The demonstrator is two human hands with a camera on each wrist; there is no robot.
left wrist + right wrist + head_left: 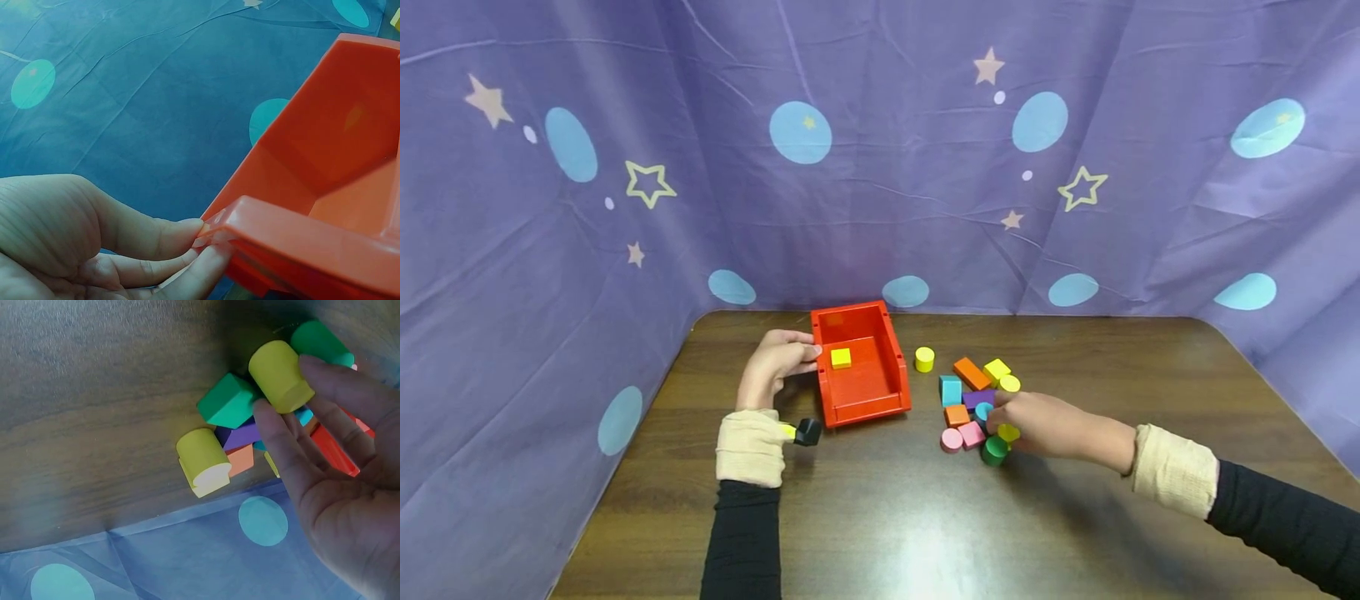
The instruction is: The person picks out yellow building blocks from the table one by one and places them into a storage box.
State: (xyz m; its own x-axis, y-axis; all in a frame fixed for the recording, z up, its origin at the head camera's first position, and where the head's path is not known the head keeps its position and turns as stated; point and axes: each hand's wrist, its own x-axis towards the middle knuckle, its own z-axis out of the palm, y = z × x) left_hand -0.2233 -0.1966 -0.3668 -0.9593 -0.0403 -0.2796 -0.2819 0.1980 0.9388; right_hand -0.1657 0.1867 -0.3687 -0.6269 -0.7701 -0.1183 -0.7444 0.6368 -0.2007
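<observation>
My left hand (777,364) grips the left wall of a red plastic bin (867,410); in the left wrist view its thumb and fingers pinch the bin's rim (300,240). Inside the bin lies one yellow block (841,358). On the right, my right hand (1048,425) is over a cluster of coloured blocks. The right wrist view shows a yellow cylinder (278,372) between its thumb and fingertips. Close to those fingertips are a green block (226,403) and a green cylinder (322,344).
Between bin and cluster stands another yellow cylinder (924,359). The cluster includes an orange block (972,374), a purple block (977,400), a pink cylinder (951,441) and a light blue block (951,390). A purple cloth (880,192) hangs behind the wooden table (865,508).
</observation>
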